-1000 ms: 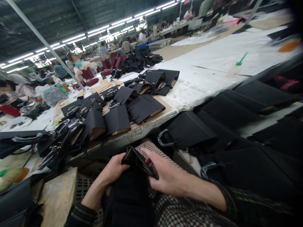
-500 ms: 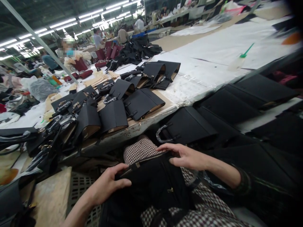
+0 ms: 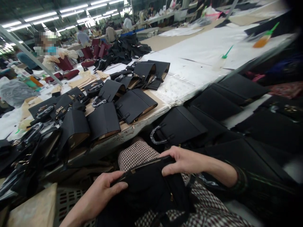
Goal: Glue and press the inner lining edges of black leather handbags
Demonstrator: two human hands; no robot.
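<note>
A black bag [image 3: 144, 192] lies across my lap on a checked cloth [image 3: 138, 153], its long upper edge facing away from me. A zip with a small gold pull shows on its near side. My left hand [image 3: 106, 187] pinches the left end of that edge between thumb and fingers. At the right end, my right hand [image 3: 177, 162] grips the same edge, thumb on the near face and fingers behind. Just beyond my right hand rests a black handbag [image 3: 182, 124] with a plastic-wrapped handle.
Several black handbags [image 3: 104, 119] crowd the near part of the white-covered table [image 3: 175, 85]. More black bag pieces [image 3: 215, 102] are stacked at my right. Bottles with green spouts [image 3: 262, 40] stand farther back. A plastic crate [image 3: 67, 200] and a board [image 3: 35, 208] sit at lower left.
The view has swung right, so the table's things sit farther left. Both hands keep hold of the black bag's edge, with my right thumb slightly farther in on its near face.
</note>
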